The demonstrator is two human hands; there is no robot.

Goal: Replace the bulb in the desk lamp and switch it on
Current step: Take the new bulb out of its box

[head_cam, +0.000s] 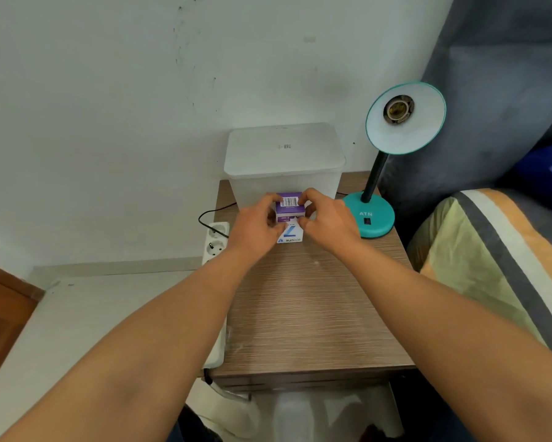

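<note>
A small purple and white bulb box point(289, 215) with a barcode on its top end is held over the wooden bedside table point(313, 314). My left hand point(255, 226) grips its left side and my right hand point(327, 220) grips its right side, fingertips at the top flap. The teal desk lamp point(372, 218) stands to the right on a round base with a black switch point(367, 221). Its shade point(405, 118) faces me on a black gooseneck, and the socket point(398, 109) inside it holds no bulb. No loose bulb is visible.
A translucent lidded plastic bin point(284, 164) stands at the table's back against the wall. A white power strip point(215, 242) with a black plug and cord hangs at the table's left edge. A bed with a striped cover point(498, 256) lies to the right.
</note>
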